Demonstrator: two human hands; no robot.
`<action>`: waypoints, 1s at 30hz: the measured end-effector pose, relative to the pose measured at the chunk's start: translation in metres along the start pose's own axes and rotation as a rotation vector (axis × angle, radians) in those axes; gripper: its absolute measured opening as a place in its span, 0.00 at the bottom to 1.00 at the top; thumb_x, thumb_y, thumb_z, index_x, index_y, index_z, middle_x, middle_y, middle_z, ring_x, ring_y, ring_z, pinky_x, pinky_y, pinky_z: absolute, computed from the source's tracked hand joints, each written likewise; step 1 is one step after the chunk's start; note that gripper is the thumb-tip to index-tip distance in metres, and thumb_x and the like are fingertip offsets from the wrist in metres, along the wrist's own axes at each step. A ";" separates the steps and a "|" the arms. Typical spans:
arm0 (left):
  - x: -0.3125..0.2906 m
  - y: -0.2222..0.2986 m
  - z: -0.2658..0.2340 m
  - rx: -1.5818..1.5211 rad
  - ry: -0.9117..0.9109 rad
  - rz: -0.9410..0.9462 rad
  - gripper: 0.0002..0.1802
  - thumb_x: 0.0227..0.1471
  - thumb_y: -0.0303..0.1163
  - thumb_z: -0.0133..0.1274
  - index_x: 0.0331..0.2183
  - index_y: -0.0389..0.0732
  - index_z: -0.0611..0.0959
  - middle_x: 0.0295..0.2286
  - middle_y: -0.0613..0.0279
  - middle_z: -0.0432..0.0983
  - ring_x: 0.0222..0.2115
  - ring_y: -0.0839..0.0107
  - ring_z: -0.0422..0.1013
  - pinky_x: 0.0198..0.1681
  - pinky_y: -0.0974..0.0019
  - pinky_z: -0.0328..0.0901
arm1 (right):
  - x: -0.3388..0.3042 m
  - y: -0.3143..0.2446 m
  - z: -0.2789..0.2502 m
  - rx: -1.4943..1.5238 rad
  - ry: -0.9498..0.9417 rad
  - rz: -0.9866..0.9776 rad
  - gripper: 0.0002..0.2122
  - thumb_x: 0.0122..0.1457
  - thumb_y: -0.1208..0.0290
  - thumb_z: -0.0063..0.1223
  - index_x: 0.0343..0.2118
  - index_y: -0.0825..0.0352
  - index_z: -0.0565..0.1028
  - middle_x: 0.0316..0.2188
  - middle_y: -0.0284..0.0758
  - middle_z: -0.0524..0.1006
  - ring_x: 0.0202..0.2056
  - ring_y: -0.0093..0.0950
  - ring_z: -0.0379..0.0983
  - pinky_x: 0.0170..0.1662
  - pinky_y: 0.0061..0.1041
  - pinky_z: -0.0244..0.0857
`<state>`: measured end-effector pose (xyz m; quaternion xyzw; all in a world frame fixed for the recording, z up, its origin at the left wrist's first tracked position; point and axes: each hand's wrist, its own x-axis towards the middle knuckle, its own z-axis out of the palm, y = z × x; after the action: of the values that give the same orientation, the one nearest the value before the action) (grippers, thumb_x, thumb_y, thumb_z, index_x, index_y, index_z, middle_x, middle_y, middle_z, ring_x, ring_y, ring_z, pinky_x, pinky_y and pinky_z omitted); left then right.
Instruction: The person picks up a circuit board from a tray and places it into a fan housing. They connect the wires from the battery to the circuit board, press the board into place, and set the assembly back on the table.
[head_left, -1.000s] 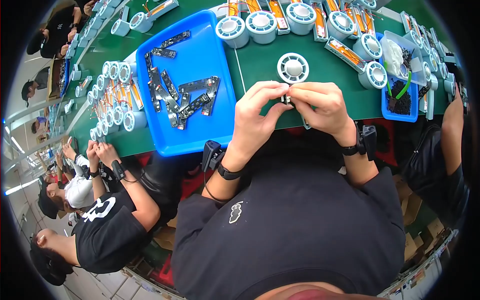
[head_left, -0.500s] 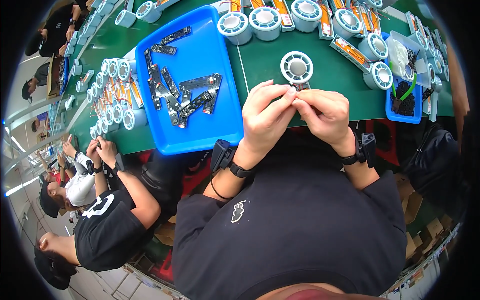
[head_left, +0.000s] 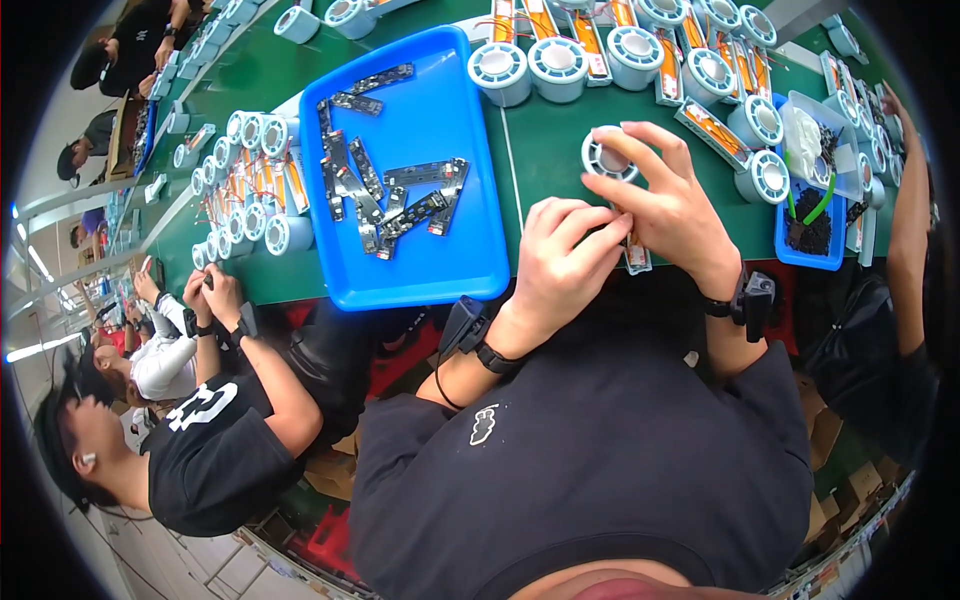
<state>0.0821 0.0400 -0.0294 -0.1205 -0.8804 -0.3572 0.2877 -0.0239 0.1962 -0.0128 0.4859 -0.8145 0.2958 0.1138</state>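
Observation:
In front of me lies a light-blue fan housing (head_left: 606, 160) with a round, slotted head. The lower end of its narrow handle (head_left: 637, 258) shows below my fingers. My right hand (head_left: 678, 205) is closed around the housing, its fingers over the round head and the thumb lower, near the handle. My left hand (head_left: 568, 250) is beside it, thumb and fingertips pinched together at the handle. Whatever lies in that pinch is hidden. Both wrists wear black straps with small dark devices.
A blue tray (head_left: 490, 270) on the left holds several black circuit boards (head_left: 415, 210). Similar fan housings (head_left: 556, 68) with orange batteries line the far side and the left. At the right, a blue bin (head_left: 815, 262) contains small black parts. A co-worker (head_left: 220, 440) sits at the left.
My right hand has left the two-handed pinch and reached up over the round head. My left hand has moved lower. The view has shifted, so the table's things appear further right.

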 end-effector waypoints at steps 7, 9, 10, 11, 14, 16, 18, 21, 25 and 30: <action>0.000 0.005 -0.004 -0.189 -0.001 -0.047 0.16 0.40 0.20 0.65 0.37 0.40 0.85 0.36 0.59 0.80 0.32 0.59 0.78 0.32 0.61 0.74 | -0.003 -0.002 -0.014 0.165 -0.071 0.033 0.10 0.46 0.80 0.62 0.33 0.66 0.77 0.54 0.42 0.75 0.59 0.47 0.66 0.60 0.42 0.63; 0.000 0.012 -0.008 -0.202 -0.084 -0.126 0.15 0.44 0.22 0.65 0.38 0.38 0.85 0.37 0.58 0.80 0.33 0.57 0.80 0.31 0.62 0.76 | -0.015 0.004 -0.024 0.210 -0.041 0.042 0.09 0.47 0.83 0.61 0.32 0.67 0.77 0.51 0.42 0.76 0.57 0.47 0.67 0.59 0.42 0.63; 0.000 0.010 -0.014 -0.156 -0.058 -0.123 0.15 0.44 0.22 0.65 0.38 0.38 0.85 0.37 0.58 0.80 0.33 0.57 0.80 0.31 0.62 0.76 | -0.016 0.002 -0.025 0.225 -0.029 0.036 0.09 0.48 0.84 0.61 0.32 0.67 0.77 0.49 0.42 0.77 0.54 0.46 0.69 0.55 0.41 0.65; -0.003 0.008 -0.015 -0.198 -0.035 -0.144 0.16 0.45 0.22 0.65 0.40 0.37 0.85 0.38 0.57 0.80 0.34 0.58 0.80 0.31 0.63 0.76 | -0.018 0.000 -0.026 0.230 -0.022 0.041 0.08 0.48 0.86 0.61 0.31 0.68 0.76 0.46 0.42 0.78 0.50 0.44 0.72 0.51 0.39 0.68; 0.000 0.006 -0.017 -0.310 -0.001 -0.171 0.17 0.47 0.23 0.65 0.43 0.36 0.85 0.39 0.56 0.80 0.34 0.58 0.80 0.30 0.65 0.76 | -0.030 -0.003 -0.012 0.505 -0.005 0.140 0.08 0.49 0.86 0.62 0.31 0.69 0.77 0.35 0.39 0.80 0.35 0.36 0.76 0.38 0.32 0.70; 0.004 0.008 -0.021 -0.470 -0.040 -0.272 0.18 0.49 0.24 0.65 0.44 0.35 0.85 0.40 0.55 0.81 0.35 0.59 0.81 0.32 0.65 0.77 | -0.028 -0.007 -0.010 0.490 0.009 0.184 0.08 0.50 0.85 0.63 0.32 0.69 0.77 0.31 0.38 0.79 0.31 0.34 0.76 0.34 0.30 0.69; 0.005 0.006 -0.026 -0.569 -0.068 -0.317 0.18 0.50 0.24 0.65 0.45 0.35 0.85 0.41 0.54 0.81 0.36 0.59 0.81 0.34 0.65 0.77 | -0.028 -0.016 -0.009 0.461 0.031 0.294 0.06 0.52 0.84 0.64 0.32 0.69 0.78 0.25 0.37 0.79 0.23 0.29 0.74 0.28 0.26 0.67; 0.012 -0.005 -0.028 -0.518 -0.125 -0.243 0.16 0.49 0.24 0.66 0.43 0.35 0.86 0.42 0.53 0.82 0.37 0.61 0.81 0.37 0.64 0.76 | -0.029 -0.018 -0.002 0.446 0.083 0.356 0.05 0.53 0.82 0.65 0.32 0.69 0.80 0.23 0.36 0.78 0.21 0.28 0.74 0.27 0.25 0.67; 0.017 -0.012 -0.040 -0.455 -0.158 -0.305 0.13 0.48 0.23 0.67 0.39 0.35 0.88 0.41 0.53 0.82 0.36 0.64 0.81 0.38 0.65 0.76 | -0.013 -0.029 0.006 0.499 0.132 0.344 0.04 0.53 0.82 0.64 0.32 0.69 0.81 0.26 0.38 0.80 0.26 0.30 0.78 0.30 0.26 0.70; 0.011 -0.019 -0.031 -0.697 -0.188 -0.540 0.12 0.51 0.16 0.64 0.40 0.30 0.87 0.45 0.56 0.79 0.40 0.69 0.81 0.43 0.69 0.78 | -0.015 -0.016 0.007 0.493 0.098 0.200 0.06 0.54 0.86 0.61 0.33 0.69 0.82 0.31 0.37 0.82 0.33 0.31 0.81 0.34 0.26 0.73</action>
<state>0.0784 0.0049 -0.0151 -0.0082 -0.7299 -0.6820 0.0453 -0.0019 0.1969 -0.0197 0.4010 -0.7554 0.5182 0.0017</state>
